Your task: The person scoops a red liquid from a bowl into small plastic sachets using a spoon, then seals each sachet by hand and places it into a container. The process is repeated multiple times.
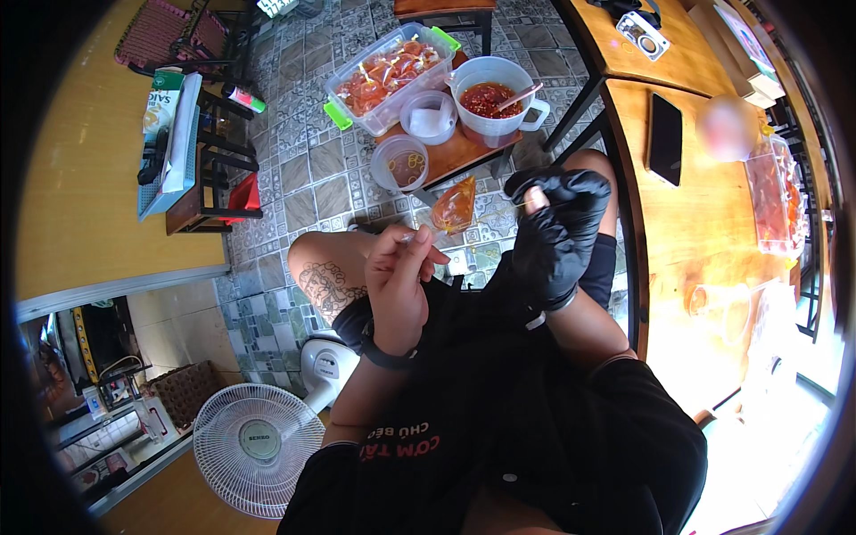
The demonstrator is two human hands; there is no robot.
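My left hand (401, 281), bare, pinches the clear plastic neck of a small bag of orange sauce (455, 206). My right hand (558, 231) wears a black glove with a fingertip poking out, and holds a thin yellow rubber band (525, 203). Beyond them, a low wooden stool (445, 157) bears a jug (493, 124) of red chili sauce with a pink-handled spoon (520, 97), a small tub (429, 137) with something white in it, and a tub of rubber bands (399, 182). A lidless plastic box (384, 124) of filled sauce bags stands beside them.
A wooden table (702, 221) with a phone (664, 138) and a clear box of red bags (776, 200) stands at the right. At the lower left is a white fan (259, 449). A chair with a blue basket (189, 150) stands at the left.
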